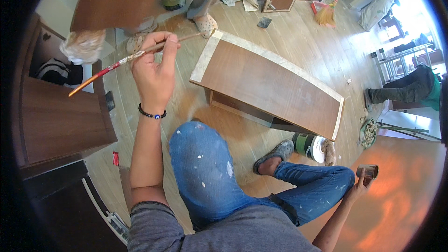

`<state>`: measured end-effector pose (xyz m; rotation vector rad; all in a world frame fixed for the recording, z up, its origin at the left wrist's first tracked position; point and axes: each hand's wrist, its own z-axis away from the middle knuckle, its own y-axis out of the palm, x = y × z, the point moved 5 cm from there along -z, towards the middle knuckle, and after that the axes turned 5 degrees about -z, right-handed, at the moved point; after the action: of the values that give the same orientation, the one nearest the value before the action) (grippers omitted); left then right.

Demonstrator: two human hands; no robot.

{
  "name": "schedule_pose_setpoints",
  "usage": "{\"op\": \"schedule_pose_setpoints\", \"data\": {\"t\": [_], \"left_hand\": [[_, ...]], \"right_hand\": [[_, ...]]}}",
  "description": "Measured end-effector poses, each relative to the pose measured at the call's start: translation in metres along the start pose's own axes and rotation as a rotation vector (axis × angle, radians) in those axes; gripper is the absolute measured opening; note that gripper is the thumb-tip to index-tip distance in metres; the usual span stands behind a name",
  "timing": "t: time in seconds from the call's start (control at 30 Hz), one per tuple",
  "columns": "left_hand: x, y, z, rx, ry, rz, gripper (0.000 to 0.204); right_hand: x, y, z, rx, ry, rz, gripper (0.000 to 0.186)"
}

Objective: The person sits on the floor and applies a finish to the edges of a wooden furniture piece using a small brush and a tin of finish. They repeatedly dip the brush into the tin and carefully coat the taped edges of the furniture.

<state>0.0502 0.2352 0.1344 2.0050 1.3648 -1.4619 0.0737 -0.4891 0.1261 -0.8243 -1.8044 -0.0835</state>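
My left hand (156, 72) is raised on the left and pinches a thin paintbrush (106, 70) with a red and orange handle; its far end points right, toward a brown wooden piece (268, 81). That piece stands low on the floor in front of me, with a whitish strip (280, 67) along its far and side edges. The brush appears apart from it. Far out to the right, beside my bent knee, my right hand (358, 189) grips a small metal cup (367, 171). The cup's contents cannot be made out.
A paint bucket (309, 147) lies on its side near my foot. Another person's leg and clog (205, 23) are beyond, by a large brown panel (119, 0). A cabinet (65, 121) stands left; a broom (325, 16) is far right. Another person (410, 88) is at right.
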Motion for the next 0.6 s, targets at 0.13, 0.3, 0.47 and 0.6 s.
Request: {"op": "schedule_pose_setpoints", "data": {"t": [0.13, 0.3, 0.47, 0.6], "left_hand": [[0.010, 0.014, -0.008, 0.052, 0.002, 0.040, 0.019], [0.013, 0.023, -0.010, 0.085, -0.054, 0.035, 0.021], [0.013, 0.022, -0.006, 0.100, -0.027, -0.008, 0.021], [0.006, 0.004, 0.007, 0.164, -0.054, -0.083, 0.021]], "right_hand": [[-0.012, -0.011, -0.006, 0.020, -0.006, 0.002, 0.038], [-0.003, -0.003, -0.001, 0.007, 0.019, -0.030, 0.037], [-0.001, -0.001, 0.001, -0.010, 0.036, -0.030, 0.037], [0.002, -0.001, 0.002, -0.015, 0.044, 0.010, 0.039]]}}
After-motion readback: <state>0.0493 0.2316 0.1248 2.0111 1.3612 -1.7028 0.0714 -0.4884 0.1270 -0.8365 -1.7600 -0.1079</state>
